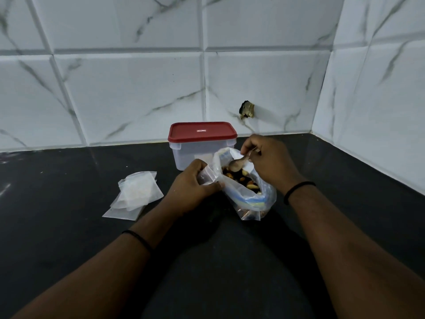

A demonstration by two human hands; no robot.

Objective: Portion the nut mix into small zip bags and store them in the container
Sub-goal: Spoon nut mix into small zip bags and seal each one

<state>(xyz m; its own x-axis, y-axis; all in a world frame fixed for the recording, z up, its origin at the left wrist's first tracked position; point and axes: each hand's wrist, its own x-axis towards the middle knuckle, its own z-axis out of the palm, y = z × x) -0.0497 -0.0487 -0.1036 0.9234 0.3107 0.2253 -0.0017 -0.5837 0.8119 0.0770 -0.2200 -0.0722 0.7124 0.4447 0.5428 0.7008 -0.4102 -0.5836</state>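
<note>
left hand (pixel 192 184): my fingers pinch a small bag (pixel 206 176)
right hand (pixel 266 158): fingers grip spoon (pixel 239 163) over nut bag (pixel 248 196)

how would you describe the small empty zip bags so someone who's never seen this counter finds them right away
On the black countertop, look left of the red-lidded container and of the left hand. The small zip bags lie there in a loose, overlapping heap. Unlike the big bag of nut mix, they are flat, cloudy white and untouched.
</note>
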